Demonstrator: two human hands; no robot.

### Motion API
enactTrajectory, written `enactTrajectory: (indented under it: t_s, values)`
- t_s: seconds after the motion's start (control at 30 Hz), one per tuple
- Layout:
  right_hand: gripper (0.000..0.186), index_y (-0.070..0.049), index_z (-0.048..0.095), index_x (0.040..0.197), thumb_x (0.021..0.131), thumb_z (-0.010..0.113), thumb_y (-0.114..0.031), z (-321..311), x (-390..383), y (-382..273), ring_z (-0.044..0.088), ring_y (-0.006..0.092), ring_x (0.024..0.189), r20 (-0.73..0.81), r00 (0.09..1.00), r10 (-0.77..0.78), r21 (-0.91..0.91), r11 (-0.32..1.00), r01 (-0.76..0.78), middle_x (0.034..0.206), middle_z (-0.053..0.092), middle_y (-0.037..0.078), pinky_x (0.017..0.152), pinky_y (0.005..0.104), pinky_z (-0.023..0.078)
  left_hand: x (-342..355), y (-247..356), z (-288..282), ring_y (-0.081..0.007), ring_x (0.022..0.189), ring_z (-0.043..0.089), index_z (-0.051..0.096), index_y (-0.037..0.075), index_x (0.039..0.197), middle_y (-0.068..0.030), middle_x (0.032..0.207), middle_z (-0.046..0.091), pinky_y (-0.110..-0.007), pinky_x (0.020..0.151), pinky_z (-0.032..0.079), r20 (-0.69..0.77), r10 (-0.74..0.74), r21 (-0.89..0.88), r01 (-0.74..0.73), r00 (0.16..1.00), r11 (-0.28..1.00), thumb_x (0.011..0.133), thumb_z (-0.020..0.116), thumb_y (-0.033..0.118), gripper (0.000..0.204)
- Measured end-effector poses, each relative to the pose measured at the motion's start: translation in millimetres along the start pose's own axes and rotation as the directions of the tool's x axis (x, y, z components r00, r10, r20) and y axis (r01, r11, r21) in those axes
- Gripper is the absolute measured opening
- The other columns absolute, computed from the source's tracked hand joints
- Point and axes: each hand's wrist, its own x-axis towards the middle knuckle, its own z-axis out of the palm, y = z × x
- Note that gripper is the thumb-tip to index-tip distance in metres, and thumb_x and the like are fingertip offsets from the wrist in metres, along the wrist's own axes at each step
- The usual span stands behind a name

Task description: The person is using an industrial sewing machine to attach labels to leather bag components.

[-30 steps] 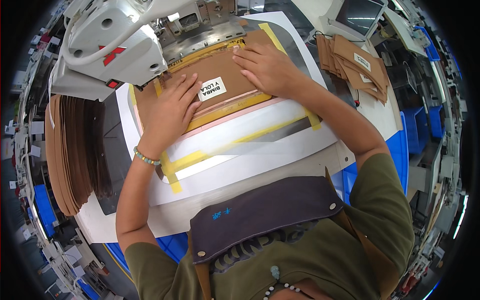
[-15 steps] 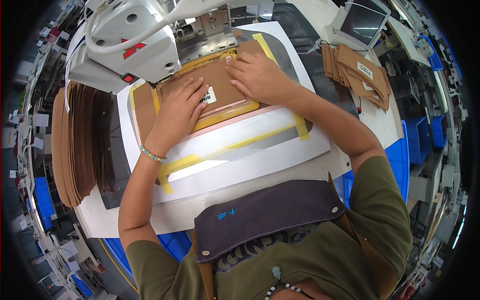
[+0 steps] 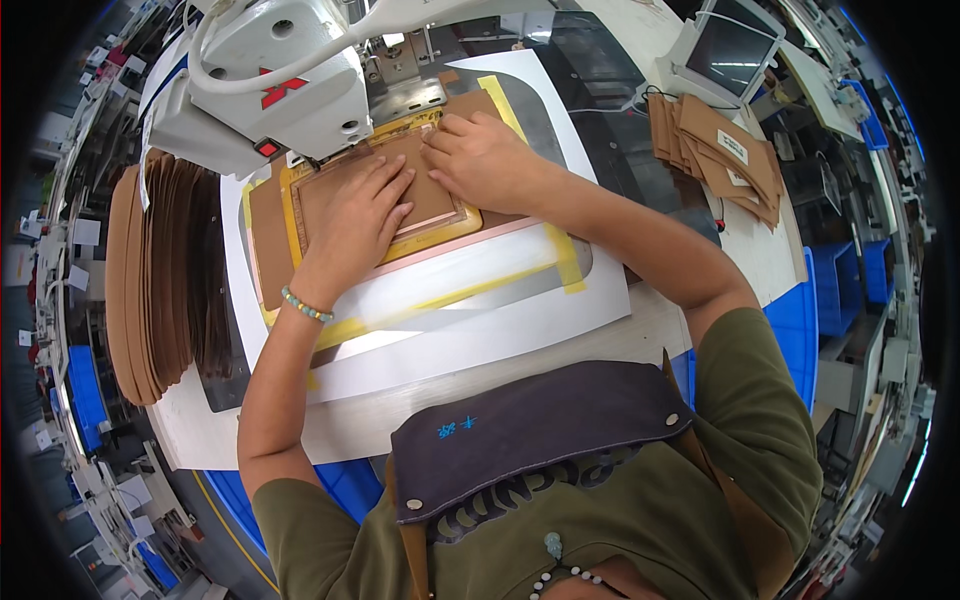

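Two hands, the left hand (image 3: pixel 362 212) and the right hand (image 3: pixel 484 160), lie on a brown panel (image 3: pixel 432 202) bordered in yellow.

The left hand is spread palm down, fingers extended and thumb apart, gripping nothing; a bead bracelet (image 3: pixel 306 306) rings its wrist. The right hand lies across the right side of the yellow frame (image 3: pixel 430 240), loosely opened, fingers gently bent, their tips on the panel; whether it has hold of the frame's edge I cannot tell. The panel lies under the frame, reaching past it at left and right, with a white sheet (image 3: pixel 480 338) around it on the table (image 3: pixel 350 428). A white machine (image 3: pixel 300 110) stands at far left, close to the frame's far-left corner. Further left is a stack (image 3: pixel 150 290) of brown pieces; at far right, a brown pile (image 3: pixel 740 192) lies near a screen (image 3: pixel 730 50).
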Motion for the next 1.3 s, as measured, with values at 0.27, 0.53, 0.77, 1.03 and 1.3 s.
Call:
enactTrajectory:
  t_s: [0.27,0.53,0.77,1.03,1.3]
  values:
    - [0.026,-0.008,0.077,0.105,0.095,0.072,-0.031,11.4,15.1,-11.9,0.064,0.0209,0.109,-0.090,0.995,-0.048,0.015,0.999,0.049,0.110,0.074,0.003,0.086,0.0364,0.050,-4.8,-5.4,-1.8,-0.0401,0.141,0.055,0.065,-0.001,0.141,-0.0190,0.149,0.062,-0.048,0.118,0.045,-0.023,-0.007,-0.016,0.006,1.000,1.000,0.103,0.067,0.014,0.041]
    - [0.032,-0.004,0.077,0.118,0.099,0.070,-0.030,-10.0,12.3,-7.8,0.065,0.0235,0.116,-0.002,1.000,0.018,0.120,0.993,-0.017,0.129,0.073,0.006,0.098,0.0381,0.055,-15.6,-11.5,-6.8,-0.0396,0.138,0.057,0.065,0.001,0.142,-0.0181,0.148,0.063,-0.047,0.117,0.045,-0.035,-0.046,-0.043,0.044,0.998,0.998,0.102,0.067,0.012,0.041]
    - [0.029,-0.006,0.077,0.117,0.101,0.069,-0.028,-25.7,-2.2,11.2,0.064,0.0258,0.123,-0.042,0.998,0.049,0.135,0.990,-0.043,0.132,0.072,0.008,0.100,0.0389,0.056,-25.8,-16.4,-11.2,-0.0385,0.139,0.056,0.064,0.003,0.144,-0.0153,0.149,0.063,-0.046,0.117,0.045,-0.036,-0.068,0.029,0.069,0.997,0.997,0.103,0.067,0.015,0.042]
    - [0.030,-0.007,0.077,0.123,0.103,0.064,-0.026,-41.2,-27.6,36.9,0.063,0.0268,0.125,0.021,0.985,0.172,0.146,0.974,-0.174,0.132,0.072,0.007,0.102,0.0401,0.055,-55.6,-1.1,-49.7,-0.0358,0.130,0.064,0.070,0.002,0.134,-0.0125,0.145,0.066,-0.042,0.108,0.053,0.085,-0.234,-0.002,0.235,0.968,0.972,0.099,0.071,0.011,0.036]
    - [0.030,-0.008,0.076,0.126,0.103,0.065,-0.024,-21.4,9.6,4.1,0.064,0.0274,0.118,0.091,0.995,0.040,0.290,0.955,-0.065,0.122,0.071,0.009,0.099,0.0413,0.055,-46.0,8.1,-55.4,-0.0368,0.125,0.066,0.071,0.002,0.133,-0.0118,0.143,0.068,-0.042,0.104,0.055,0.197,-0.392,-0.017,0.403,0.899,0.915,0.098,0.070,0.007,0.035]
